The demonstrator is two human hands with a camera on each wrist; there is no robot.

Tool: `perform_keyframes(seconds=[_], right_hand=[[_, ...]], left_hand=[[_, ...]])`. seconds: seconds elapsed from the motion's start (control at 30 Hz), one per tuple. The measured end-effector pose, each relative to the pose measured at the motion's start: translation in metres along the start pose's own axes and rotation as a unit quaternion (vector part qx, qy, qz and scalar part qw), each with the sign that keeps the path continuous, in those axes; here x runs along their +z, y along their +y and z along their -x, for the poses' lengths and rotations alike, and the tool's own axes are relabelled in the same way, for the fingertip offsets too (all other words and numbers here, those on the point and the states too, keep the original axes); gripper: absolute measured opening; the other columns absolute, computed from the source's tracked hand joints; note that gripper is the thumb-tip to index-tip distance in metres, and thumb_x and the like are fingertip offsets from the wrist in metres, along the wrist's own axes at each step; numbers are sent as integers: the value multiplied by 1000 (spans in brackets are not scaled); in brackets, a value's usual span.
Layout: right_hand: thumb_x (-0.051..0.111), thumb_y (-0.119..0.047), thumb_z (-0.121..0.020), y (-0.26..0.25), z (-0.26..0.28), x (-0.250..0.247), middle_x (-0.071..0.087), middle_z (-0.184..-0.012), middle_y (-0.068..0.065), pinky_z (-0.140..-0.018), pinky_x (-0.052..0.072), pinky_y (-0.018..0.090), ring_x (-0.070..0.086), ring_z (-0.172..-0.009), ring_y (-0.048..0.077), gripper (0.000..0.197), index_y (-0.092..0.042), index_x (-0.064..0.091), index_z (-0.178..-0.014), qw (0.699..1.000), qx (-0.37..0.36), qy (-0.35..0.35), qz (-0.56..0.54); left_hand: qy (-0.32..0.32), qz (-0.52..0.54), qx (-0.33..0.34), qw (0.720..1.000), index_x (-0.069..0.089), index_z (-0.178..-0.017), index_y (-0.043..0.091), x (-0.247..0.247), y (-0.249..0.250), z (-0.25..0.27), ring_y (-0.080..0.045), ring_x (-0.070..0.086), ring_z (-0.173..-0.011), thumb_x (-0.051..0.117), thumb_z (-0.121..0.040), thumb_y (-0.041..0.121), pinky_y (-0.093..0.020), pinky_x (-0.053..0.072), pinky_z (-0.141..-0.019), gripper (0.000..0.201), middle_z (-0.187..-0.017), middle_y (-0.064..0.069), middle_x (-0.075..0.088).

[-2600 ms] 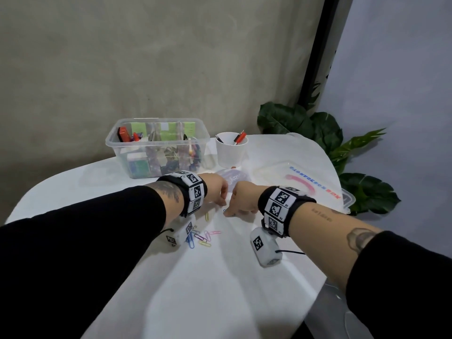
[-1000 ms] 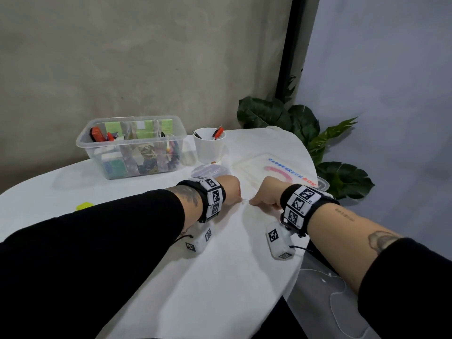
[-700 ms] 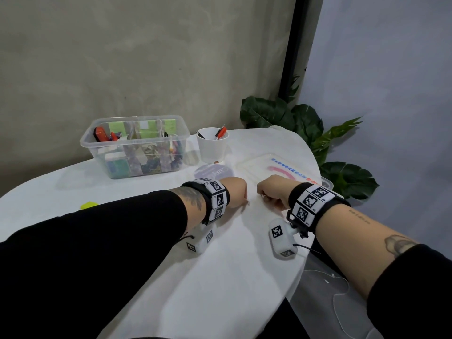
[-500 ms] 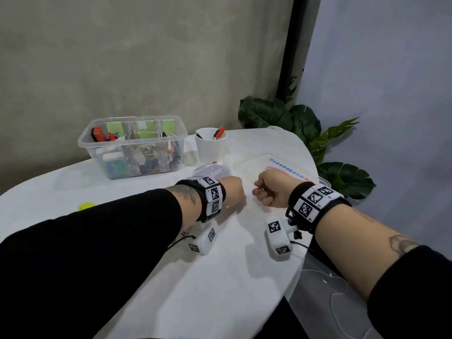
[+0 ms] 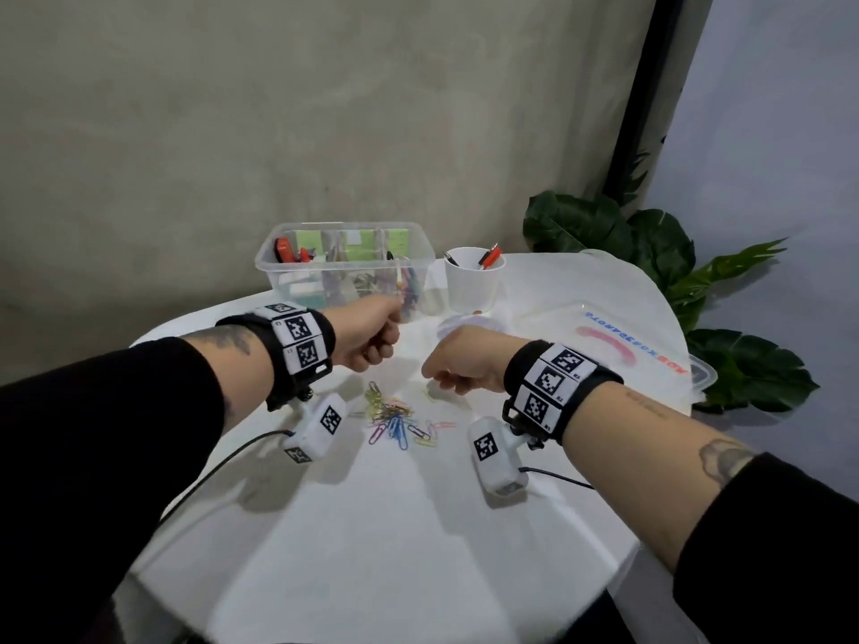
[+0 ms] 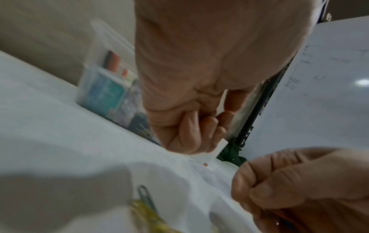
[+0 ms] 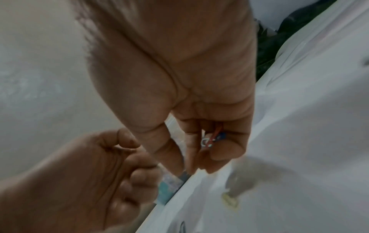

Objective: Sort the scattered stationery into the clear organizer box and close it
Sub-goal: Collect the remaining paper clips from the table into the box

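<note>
Inside organizer box (image 5: 345, 267): sorted stationery, uncovered.

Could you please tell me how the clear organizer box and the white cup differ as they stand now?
The clear organizer box is see-through, wide and rectangular; the white cup is opaque, narrow and round. The box holds assorted stationery, the cup only a few pens. Both stand upright and open on the table.

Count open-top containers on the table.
2. The clear organizer box stands at the far edge, and the white cup stands just right of it. A clear rim beside the flat lid may be a third.
</note>
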State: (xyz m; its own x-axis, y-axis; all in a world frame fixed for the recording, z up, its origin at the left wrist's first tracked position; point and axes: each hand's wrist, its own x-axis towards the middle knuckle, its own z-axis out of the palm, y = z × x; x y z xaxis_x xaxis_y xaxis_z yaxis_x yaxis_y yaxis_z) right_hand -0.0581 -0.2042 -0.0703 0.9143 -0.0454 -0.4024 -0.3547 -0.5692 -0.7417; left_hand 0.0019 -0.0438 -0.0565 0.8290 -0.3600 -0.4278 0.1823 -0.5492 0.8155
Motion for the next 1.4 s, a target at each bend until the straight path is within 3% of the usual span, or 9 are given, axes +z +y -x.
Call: perform_keyframes(seconds=[0.13,0.23,0.3,0.4,0.6,0.77,0.93,1.2,1.4], right_hand=[[54,7,-86,-9,-11,13,49,-65,11,-54,46,28,51,-54,21,19,-6,50,-74,1000,18,5,8],[57,-1,-88,-11,-11,20,58,-86,11,-64,52,26,58,-73,20,6,-7,57,-87,998,8,5,62],[59,-5,-88,-12,-11,29,64,-97,13,-72,56,27,59,-82,22,20,0,64,-107,997,-1,-7,77],[59,-10,-78,-14,-7,40,71,-96,18,-95,54,42,55,-77,22,44,11,63,-117,994,-9,-29,108],[67,2,-67,-8,10,34,67,-83,25,-82,54,37,67,-78,40,33,10,67,-99,994,-25,-48,91],[92,-3,-49,-3,19,35,72,-103,12,-78,59,33,70,-73,22,65,-11,65,-108,987,-19,-62,150],[93,-15,-50,-10,18,57,71,-90,2,-57,50,24,60,-66,16,59,-16,67,-103,975,-56,-2,217],[83,4,-63,-11,11,57,70,-83,12,-83,59,48,73,-83,35,33,-8,67,-90,986,-72,-2,147],[69,23,-71,-26,11,38,66,-80,21,-76,62,37,68,-64,29,29,-3,60,-81,997,-61,-41,-29]], left_hand=[[26,-355,1,934,51,-77,14,-24,-27,12,-20,41,-53,57,-85,59,-23,31,-48,46,-68,0,52],[3,-463,4,886,49,-121,25,-28,-44,18,-20,62,-91,70,-59,79,-31,53,-79,85,-109,3,60],[-21,-463,20,886,41,-131,33,-28,-51,18,-19,61,-94,78,-53,74,-35,52,-87,95,-106,6,55],[-47,-446,41,893,45,-121,31,-23,-55,17,-15,55,-74,83,-64,57,-29,47,-67,73,-91,7,54],[-105,-435,64,892,49,-106,32,-11,-57,21,-18,52,-71,81,-69,54,-26,41,-62,53,-84,7,59],[-89,-464,96,876,46,-111,28,-5,-58,23,-9,53,-77,81,-70,52,-26,39,-65,59,-90,11,56],[-73,-479,127,865,55,-113,14,8,-57,28,-19,55,-86,74,-81,47,-27,40,-67,50,-102,-1,63],[-50,-472,118,873,63,-110,8,9,-57,34,-27,63,-95,53,-95,41,-32,48,-80,38,-103,-8,71],[-59,-412,87,905,58,-116,0,-4,-33,37,-20,48,-55,46,-99,29,-21,40,-46,36,-82,-12,60]])
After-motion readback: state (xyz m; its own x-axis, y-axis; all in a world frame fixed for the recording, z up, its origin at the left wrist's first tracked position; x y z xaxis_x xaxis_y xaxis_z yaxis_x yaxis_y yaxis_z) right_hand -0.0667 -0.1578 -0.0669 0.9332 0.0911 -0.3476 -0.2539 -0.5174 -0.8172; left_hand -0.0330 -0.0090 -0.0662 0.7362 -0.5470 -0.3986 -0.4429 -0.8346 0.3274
